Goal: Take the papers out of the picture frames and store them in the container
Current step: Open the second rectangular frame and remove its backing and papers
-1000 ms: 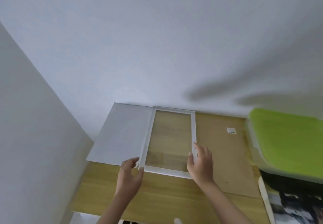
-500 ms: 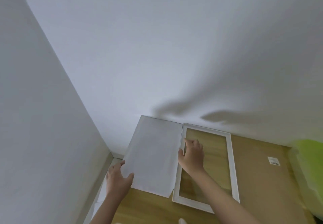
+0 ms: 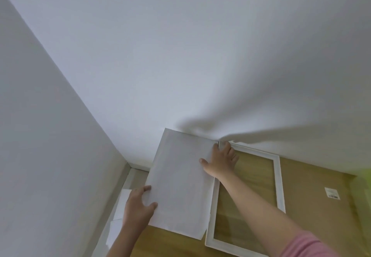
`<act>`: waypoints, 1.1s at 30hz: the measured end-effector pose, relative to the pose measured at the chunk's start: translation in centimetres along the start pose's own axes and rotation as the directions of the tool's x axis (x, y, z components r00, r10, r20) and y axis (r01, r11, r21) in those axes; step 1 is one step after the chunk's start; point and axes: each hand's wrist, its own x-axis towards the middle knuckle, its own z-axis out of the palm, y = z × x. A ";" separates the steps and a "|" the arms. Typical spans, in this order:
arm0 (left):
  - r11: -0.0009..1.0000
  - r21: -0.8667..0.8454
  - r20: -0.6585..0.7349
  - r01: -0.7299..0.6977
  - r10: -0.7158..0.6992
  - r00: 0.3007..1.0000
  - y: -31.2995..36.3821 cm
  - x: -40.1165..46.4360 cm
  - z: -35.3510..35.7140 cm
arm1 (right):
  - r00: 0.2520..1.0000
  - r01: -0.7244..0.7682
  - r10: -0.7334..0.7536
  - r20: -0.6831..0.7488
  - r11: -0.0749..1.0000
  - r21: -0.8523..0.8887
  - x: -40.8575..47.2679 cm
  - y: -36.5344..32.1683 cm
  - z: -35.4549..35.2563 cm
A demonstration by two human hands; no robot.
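Observation:
A white sheet of paper (image 3: 180,184) lies on the wooden table (image 3: 172,244), its left part hanging over the table's left edge. My left hand (image 3: 138,206) grips the sheet's near-left edge, thumb on top. To the right of the sheet lies the empty white picture frame (image 3: 279,178), with the wood showing through it. My right hand (image 3: 220,162) rests flat with spread fingers across the paper's right edge and the frame's far-left corner. The green container (image 3: 364,178) shows only as a blur at the right border.
A brown backing board (image 3: 313,212) with a small white label (image 3: 332,192) lies right of the frame. White walls meet in a corner close behind and to the left of the table. Floor and a pale strip show below the table's left edge.
The view has swung left, away from the green container. My right hand moved from the frame's near side to its far-left corner and the paper. My left hand took hold of the sheet's left edge.

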 end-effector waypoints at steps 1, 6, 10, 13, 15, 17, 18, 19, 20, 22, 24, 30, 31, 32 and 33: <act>1.000 0.000 -0.004 0.004 -0.004 1.000 0.0 0.0 0.0 | 1.000 0.001 -0.001 -0.001 1.000 0.007 0.1 -0.1 0.1; 1.000 0.009 0.007 0.008 -0.008 1.000 0.0 0.0 0.0 | 0.999 0.026 -0.024 -0.047 0.999 0.044 -0.2 -0.3 0.5; 0.999 0.050 0.004 -0.008 0.008 1.000 0.3 -0.4 -0.1 | 0.985 0.079 -0.044 -0.167 0.975 0.206 -0.9 -0.8 0.8; 0.998 0.063 -0.022 -0.018 0.020 1.000 0.6 -0.7 -0.2 | 0.972 0.199 -0.111 -0.207 0.860 0.470 -2.0 -1.3 0.9; 0.998 0.056 -0.042 -0.031 0.033 0.999 0.8 -0.9 -0.4 | 0.964 0.242 -0.121 -0.238 0.772 0.588 -2.6 -1.3 0.6; 0.998 0.030 -0.074 -0.050 0.052 0.996 1.1 -1.3 -0.7 | 0.953 0.265 -0.087 -0.288 0.700 0.663 -3.1 -1.4 0.0; 0.998 0.010 -0.092 -0.058 0.058 0.994 1.3 -1.5 -0.9 | 0.946 0.280 -0.071 -0.317 0.669 0.689 -3.3 -1.5 -0.4; 0.998 -0.013 -0.110 -0.059 0.057 0.992 1.5 -1.5 -1.1 | 0.938 0.297 -0.058 -0.341 0.640 0.709 -3.2 -1.5 -0.8; 0.997 -0.034 -0.129 -0.065 0.060 0.990 1.7 -1.7 -1.4 | 0.930 0.312 -0.044 -0.364 0.616 0.723 -3.3 -1.5 -1.2; 0.994 -0.067 -0.170 -0.089 0.076 0.983 2.2 -2.2 -2.1 | 0.916 0.331 -0.008 -0.402 0.579 0.745 -3.6 -1.2 -2.2; 0.989 -0.108 -0.201 -0.106 0.083 0.976 3.0 -2.7 -2.7 | 0.907 0.338 0.028 -0.419 0.546 0.767 -3.8 -0.7 -2.9; 0.964 -0.168 -0.252 -0.206 0.160 0.955 6.0 -4.1 -3.4 | 0.869 0.367 0.148 -0.473 0.448 0.815 -4.7 1.5 -5.0; 0.957 -0.181 -0.251 -0.225 0.177 0.952 6.4 -4.3 -3.3 | 0.861 0.374 0.167 -0.481 0.433 0.820 -4.9 2.1 -5.4; 0.951 -0.196 -0.241 -0.240 0.191 0.952 6.9 -4.4 -3.2 | 0.855 0.377 0.186 -0.485 0.420 0.826 -5.0 2.8 -5.8; 0.945 -0.212 -0.224 -0.250 0.202 0.953 7.2 -4.6 -3.0 | 0.851 0.378 0.200 -0.486 0.410 0.830 -5.1 3.5 -6.2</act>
